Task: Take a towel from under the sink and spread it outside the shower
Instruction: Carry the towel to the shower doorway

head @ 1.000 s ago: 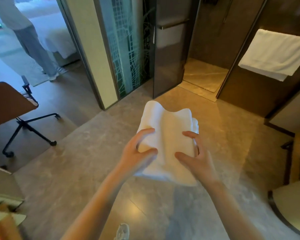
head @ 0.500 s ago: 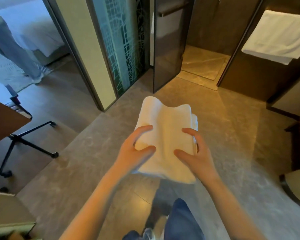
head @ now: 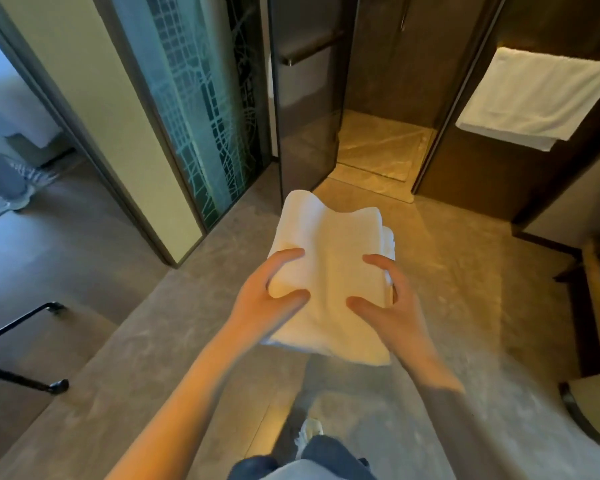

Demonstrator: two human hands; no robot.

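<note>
Two white terry towels: one folded towel (head: 329, 271) held in the air, one hanging towel (head: 534, 95) on the dark wall at right. Two bare hands, left hand (head: 267, 299) and right hand (head: 392, 306), both gripping the folded one. One dark glass shower door (head: 305, 109). One pale sneaker (head: 309, 433) on the stone floor.
</note>
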